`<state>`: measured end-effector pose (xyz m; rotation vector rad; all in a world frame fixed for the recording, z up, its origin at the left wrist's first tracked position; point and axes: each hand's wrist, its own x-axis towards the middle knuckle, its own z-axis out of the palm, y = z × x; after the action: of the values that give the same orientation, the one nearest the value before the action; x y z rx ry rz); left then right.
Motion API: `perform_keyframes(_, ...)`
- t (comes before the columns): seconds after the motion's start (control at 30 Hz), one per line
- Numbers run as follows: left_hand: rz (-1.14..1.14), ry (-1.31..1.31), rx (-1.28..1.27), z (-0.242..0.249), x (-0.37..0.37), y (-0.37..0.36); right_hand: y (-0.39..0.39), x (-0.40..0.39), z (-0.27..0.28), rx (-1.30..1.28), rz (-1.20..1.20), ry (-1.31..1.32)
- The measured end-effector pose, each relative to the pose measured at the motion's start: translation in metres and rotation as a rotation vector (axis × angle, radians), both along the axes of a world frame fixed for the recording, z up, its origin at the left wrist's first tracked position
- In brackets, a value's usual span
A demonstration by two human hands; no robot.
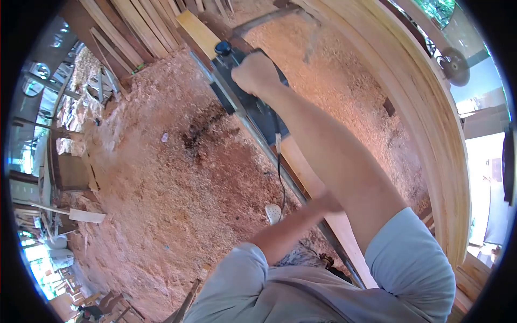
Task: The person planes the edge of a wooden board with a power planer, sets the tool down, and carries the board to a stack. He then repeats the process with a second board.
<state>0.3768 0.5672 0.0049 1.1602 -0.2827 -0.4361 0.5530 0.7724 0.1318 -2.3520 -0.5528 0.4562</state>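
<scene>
My right hand (256,72) is closed around the handle of a dark electric planer (264,118), which has a blue front knob (222,47). The planer rests on a long, narrow wooden board (196,33) running diagonally up and left from my body. My left arm crosses beneath my right arm. The left hand (326,203) is low over the near part of the board, blurred and partly covered by the right arm, so its fingers do not show. A black cord (281,175) hangs from the planer's rear end.
A metal rail (291,180) runs along the board's left side. Sawdust and shavings cover the floor (161,188). Long planks (431,134) curve along the right, and more boards (134,27) lean at upper left. A white perforated shoe (273,213) shows below.
</scene>
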Motion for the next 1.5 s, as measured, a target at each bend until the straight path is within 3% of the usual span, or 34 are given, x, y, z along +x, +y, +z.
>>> perform_keyframes(0.07, 0.034, -0.088, 0.009, -0.055, 0.055, 0.068, 0.0, -0.004, 0.011, -0.029, -0.004, 0.018)
perform_keyframes(0.13, 0.004, -0.11, 0.034, -0.078, 0.083, 0.101, 0.005, -0.003, 0.011, -0.037, -0.022, 0.037)
perform_keyframes(0.2, 0.257, -0.219, 0.488, -0.062, 0.073, 0.098, 0.012, 0.003, 0.009, -0.028, -0.009, 0.033)
perform_keyframes(0.27, 0.305, -0.318, 0.889, -0.06, 0.071, 0.094, 0.023, 0.009, 0.01, -0.067, -0.031, 0.066)
perform_keyframes(0.37, 0.191, -0.283, 1.044, -0.011, 0.07, 0.101, 0.049, 0.023, 0.015, -0.039, -0.023, 0.082)
perform_keyframes(0.43, 0.134, -0.227, 0.888, 0.028, 0.068, 0.113, 0.073, 0.037, 0.016, -0.027, -0.012, 0.078)
perform_keyframes(0.5, 0.254, -0.413, 0.83, -0.004, 0.067, 0.102, 0.097, 0.054, 0.009, -0.035, -0.027, 0.057)
perform_keyframes(0.57, 0.399, -0.436, 0.821, -0.032, 0.066, 0.092, 0.121, 0.072, 0.005, -0.03, 0.01, 0.033)
perform_keyframes(0.7, 0.448, -0.482, 0.931, -0.006, 0.065, 0.103, 0.169, 0.108, -0.005, 0.028, 0.05, 0.097)
perform_keyframes(0.8, 0.605, -0.644, 0.709, 0.005, 0.067, 0.111, 0.2, 0.127, -0.002, 0.012, 0.037, 0.046)
perform_keyframes(0.87, 0.655, -0.604, 0.546, -0.003, 0.069, 0.105, 0.222, 0.146, -0.006, 0.011, 0.037, 0.084)
perform_keyframes(1.0, 0.46, -0.547, 0.527, -0.009, 0.067, 0.107, 0.275, 0.183, -0.021, 0.045, 0.059, 0.02)
perform_keyframes(1.13, 0.517, -0.585, 0.398, -0.005, 0.067, 0.109, 0.308, 0.197, 0.006, 0.092, 0.099, 0.066)
perform_keyframes(1.2, 0.504, -0.591, 0.389, -0.008, 0.063, 0.097, 0.337, 0.214, -0.013, 0.181, 0.074, -0.099)
perform_keyframes(1.27, 0.481, -0.566, 0.355, -0.012, 0.062, 0.092, 0.353, 0.22, -0.016, 0.224, 0.051, -0.104)
perform_keyframes(1.5, 0.594, -0.551, 0.225, -0.004, 0.072, 0.098, 0.405, 0.249, 0.011, 0.275, 0.015, -0.013)
